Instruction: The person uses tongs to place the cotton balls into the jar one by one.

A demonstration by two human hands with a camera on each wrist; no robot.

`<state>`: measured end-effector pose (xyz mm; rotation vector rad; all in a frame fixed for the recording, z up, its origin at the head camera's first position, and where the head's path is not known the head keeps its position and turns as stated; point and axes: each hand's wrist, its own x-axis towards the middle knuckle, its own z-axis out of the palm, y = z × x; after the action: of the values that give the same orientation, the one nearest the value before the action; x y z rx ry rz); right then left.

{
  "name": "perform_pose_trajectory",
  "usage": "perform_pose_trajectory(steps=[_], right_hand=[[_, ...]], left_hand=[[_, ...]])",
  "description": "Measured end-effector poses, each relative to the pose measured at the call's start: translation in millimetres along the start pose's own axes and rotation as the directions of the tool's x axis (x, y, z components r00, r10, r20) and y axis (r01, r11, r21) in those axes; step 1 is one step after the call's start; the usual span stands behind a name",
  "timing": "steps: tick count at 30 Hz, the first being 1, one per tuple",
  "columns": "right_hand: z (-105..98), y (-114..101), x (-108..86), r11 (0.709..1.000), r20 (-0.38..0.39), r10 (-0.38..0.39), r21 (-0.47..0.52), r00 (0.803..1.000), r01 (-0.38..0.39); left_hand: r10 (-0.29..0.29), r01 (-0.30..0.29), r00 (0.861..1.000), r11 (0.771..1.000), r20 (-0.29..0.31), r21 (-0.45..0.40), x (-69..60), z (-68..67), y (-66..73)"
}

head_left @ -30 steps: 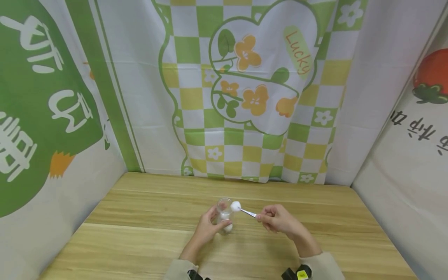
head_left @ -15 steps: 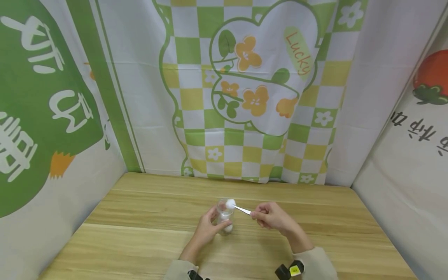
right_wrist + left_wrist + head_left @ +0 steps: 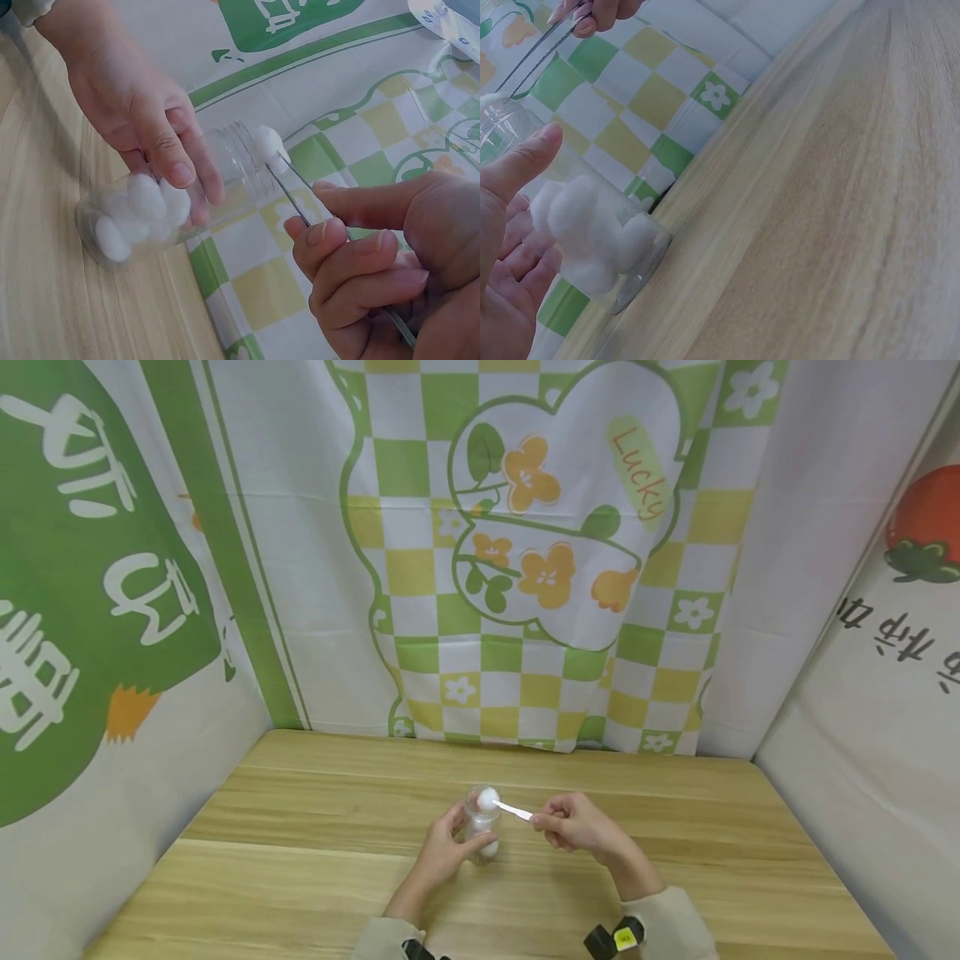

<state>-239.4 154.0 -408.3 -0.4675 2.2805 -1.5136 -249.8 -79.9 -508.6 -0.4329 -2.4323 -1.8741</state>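
A clear jar (image 3: 225, 161) stands upright on the wooden table, with several white cotton balls (image 3: 142, 206) in its lower part. My left hand (image 3: 442, 852) grips the jar from the left, thumb across its near side and fingers behind. Metal tweezers (image 3: 513, 811) are pinched between the thumb and fingers of my right hand (image 3: 576, 825). Their tips hold one cotton ball (image 3: 268, 144) at the jar's open mouth. In the left wrist view only the edge of that ball shows, at the rim, and the tweezers (image 3: 540, 56) slant up to the right hand.
The wooden table (image 3: 300, 810) spreads around the jar. A checked green, yellow and white cloth (image 3: 525, 693) hangs behind it, with printed cloth walls at left and right. Beige sleeves (image 3: 667, 922) and dark wrist devices (image 3: 615, 937) lie near the front edge.
My right hand has moved left, carrying the cotton ball in the tweezers from beside the jar to over its mouth. The left hand and the jar have stayed put.
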Motion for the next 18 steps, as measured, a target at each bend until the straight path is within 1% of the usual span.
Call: perform_pose_trajectory(steps=[3,4,10,11,14,18], right_hand=[[0.3,-0.3,0.0,1.0,0.001,0.018,0.001,1.0,-0.018],[0.2,-0.3,-0.2,1.0,0.001,0.02,0.002,1.0,-0.02],[-0.4,-0.4,-1.7,1.0,0.005,0.026,0.013,1.0,-0.026],[-0.3,-0.5,-1.9,1.0,0.006,0.025,0.016,1.0,-0.026],[0.1,-1.4,-2.8,0.999,0.008,0.026,0.031,1.0,-0.026],[-0.2,-2.2,-4.9,0.999,0.0,0.028,0.041,1.0,-0.028]], left_hand=[[-0.008,0.008,1.0,1.0,0.01,-0.007,-0.6,-0.3,0.1],[-0.002,0.002,1.0,1.0,0.014,-0.001,-0.8,-0.5,0.2],[-0.003,0.003,1.0,1.0,0.003,-0.001,-0.8,-0.1,1.3],[-0.012,0.012,1.0,1.0,-0.002,-0.009,-0.7,0.2,1.5],[-0.015,0.015,1.0,1.0,-0.011,-0.01,-0.3,0.4,0.9],[-0.013,0.013,1.0,1.0,-0.003,-0.004,0.4,0.4,-0.7]])
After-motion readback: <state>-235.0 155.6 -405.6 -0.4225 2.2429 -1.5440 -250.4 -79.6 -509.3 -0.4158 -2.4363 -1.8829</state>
